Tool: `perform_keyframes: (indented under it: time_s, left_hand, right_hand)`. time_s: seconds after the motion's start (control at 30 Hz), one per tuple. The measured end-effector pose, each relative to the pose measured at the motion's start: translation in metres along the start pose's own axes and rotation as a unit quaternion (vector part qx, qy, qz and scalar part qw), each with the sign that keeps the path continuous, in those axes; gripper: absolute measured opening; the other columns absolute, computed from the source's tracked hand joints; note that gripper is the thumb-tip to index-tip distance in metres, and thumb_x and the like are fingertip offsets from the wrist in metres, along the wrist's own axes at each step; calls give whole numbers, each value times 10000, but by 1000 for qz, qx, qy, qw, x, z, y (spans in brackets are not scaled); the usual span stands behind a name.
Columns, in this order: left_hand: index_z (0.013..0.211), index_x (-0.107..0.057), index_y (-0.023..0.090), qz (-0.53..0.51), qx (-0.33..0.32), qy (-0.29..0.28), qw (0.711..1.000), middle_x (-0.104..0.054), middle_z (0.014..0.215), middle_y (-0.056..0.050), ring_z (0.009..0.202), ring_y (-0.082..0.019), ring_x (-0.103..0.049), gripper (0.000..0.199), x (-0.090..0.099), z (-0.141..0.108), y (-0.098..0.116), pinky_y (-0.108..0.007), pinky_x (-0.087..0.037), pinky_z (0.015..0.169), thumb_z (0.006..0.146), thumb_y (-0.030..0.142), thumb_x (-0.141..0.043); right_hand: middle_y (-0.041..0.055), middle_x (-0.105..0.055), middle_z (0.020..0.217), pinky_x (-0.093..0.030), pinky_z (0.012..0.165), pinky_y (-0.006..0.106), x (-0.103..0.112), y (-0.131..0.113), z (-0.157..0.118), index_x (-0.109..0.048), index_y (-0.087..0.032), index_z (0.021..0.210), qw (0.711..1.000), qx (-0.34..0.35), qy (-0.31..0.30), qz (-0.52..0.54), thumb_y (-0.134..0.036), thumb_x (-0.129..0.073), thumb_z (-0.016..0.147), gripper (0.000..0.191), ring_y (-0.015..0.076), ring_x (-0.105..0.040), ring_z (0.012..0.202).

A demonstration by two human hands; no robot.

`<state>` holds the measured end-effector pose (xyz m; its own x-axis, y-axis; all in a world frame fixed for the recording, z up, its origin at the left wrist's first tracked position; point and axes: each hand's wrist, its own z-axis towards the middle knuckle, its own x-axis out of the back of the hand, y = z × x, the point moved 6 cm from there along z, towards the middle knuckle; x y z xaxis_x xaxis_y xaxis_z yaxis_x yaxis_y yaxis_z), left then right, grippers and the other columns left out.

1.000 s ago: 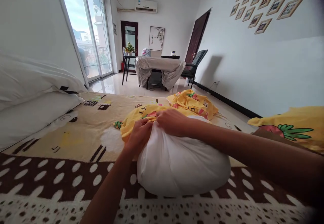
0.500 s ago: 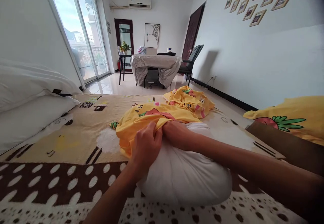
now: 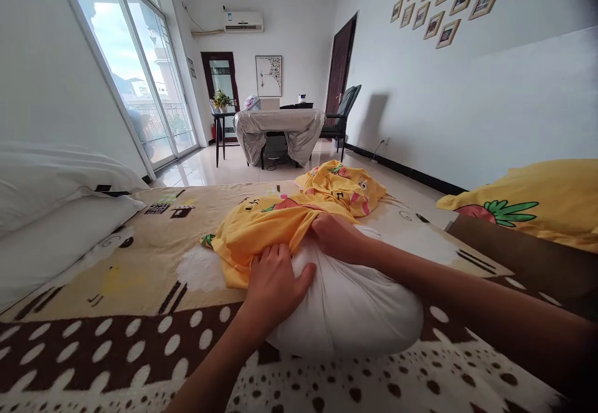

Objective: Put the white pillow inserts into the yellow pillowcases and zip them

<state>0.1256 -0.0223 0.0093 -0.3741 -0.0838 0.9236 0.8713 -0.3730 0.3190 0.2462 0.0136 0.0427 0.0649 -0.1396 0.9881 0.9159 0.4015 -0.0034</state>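
Note:
A white pillow [image 3: 359, 313] lies before me on the bed, its far part inside a yellow pillowcase [image 3: 261, 229] printed with carrots. My right hand [image 3: 339, 237] is closed on the pillowcase's open edge, raising it over the pillow; some of its fingertips are hidden by the cloth. My left hand [image 3: 279, 282] lies at the left of that edge, fingers flat across the cloth and pillow, thumb spread away on the white fabric. Beyond the pillow, more yellow cloth [image 3: 343, 182] is bunched up on the bed.
The patterned blanket [image 3: 135, 257] covers the bed. White pillows [image 3: 56, 238] are at the left, and another yellow carrot-print cloth item [image 3: 537, 201] is at the right edge. A covered table [image 3: 280, 120] and a dark chair [image 3: 343, 114] stand beyond the bed.
My left hand has loosened its pinch on the pillowcase edge, and its thumb has moved out over the pillow. My right hand still holds the edge, now lifted slightly. The view has tilted up.

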Motion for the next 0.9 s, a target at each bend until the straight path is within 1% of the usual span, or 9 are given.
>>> perform_keyframes:
  time_s: [0.1,0.2,0.3,0.43,0.57,0.63,0.77,0.83,0.9]
  left_hand:
    - [912,-581,143,-27,-3,-27,999,-660,971,-152,957,-306,-603,296,-9,5,-2,-384,-427,793,858,407,-457]
    - [841,-579,165,-67,-20,-24,997,-681,932,-121,914,-271,-621,172,-16,8,-3,-338,-419,748,855,278,-450]
    - [764,-574,173,-90,-40,6,995,-688,855,-100,844,-251,-631,205,-19,9,-2,-319,-392,698,871,269,-427]
    - [667,-558,180,-95,-55,38,993,-678,738,-75,714,-214,-621,295,-21,7,1,-307,-336,623,895,267,-392]
    - [687,-579,179,-80,-82,55,992,-681,773,-74,745,-214,-617,255,-22,2,8,-311,-344,647,881,242,-426]
    - [709,-584,178,-72,-96,55,991,-681,799,-77,780,-222,-617,236,-23,0,13,-319,-360,670,879,233,-431]
    - [715,-583,176,-64,-106,46,991,-675,806,-78,807,-238,-614,226,-22,-2,17,-347,-393,719,879,228,-435]
    - [713,-584,175,-66,-105,45,991,-672,793,-78,799,-242,-615,233,-22,-2,17,-363,-402,735,880,228,-431]
    - [718,-585,174,-71,-109,47,990,-671,793,-79,798,-245,-614,235,-21,-1,16,-368,-404,738,882,229,-425]
  right_hand:
    - [146,-669,997,-423,774,260,2,-5,-2,-655,-102,948,1000,0,-9,-16,-111,-474,825,220,202,-614,922]
    - [128,-677,949,-416,690,262,2,-9,-3,-654,-114,891,999,-10,-17,-30,-101,-489,776,201,211,-626,850]
    - [118,-677,916,-404,663,269,3,-11,-7,-650,-121,855,999,-23,-20,-33,-113,-497,763,179,215,-624,818]
    - [117,-656,903,-408,710,279,6,-14,-20,-647,-121,819,999,-31,3,-26,-137,-459,830,189,204,-601,831]
    - [111,-627,956,-417,811,320,13,-16,-40,-657,-127,824,998,-39,39,-33,-190,-487,866,187,218,-564,908]
    - [107,-614,981,-428,813,340,15,-13,-50,-656,-139,794,997,-49,44,-29,-230,-500,872,196,222,-560,908]
    - [88,-625,961,-465,753,344,16,2,-75,-633,-174,725,997,-77,5,18,-322,-432,909,310,200,-593,823]
    - [86,-649,977,-481,757,353,18,9,-93,-651,-203,817,996,-79,1,48,-391,-395,921,334,210,-616,840]
    - [93,-660,1066,-488,795,380,25,9,-116,-629,-255,1048,995,-66,55,50,-463,-381,919,348,242,-625,935]
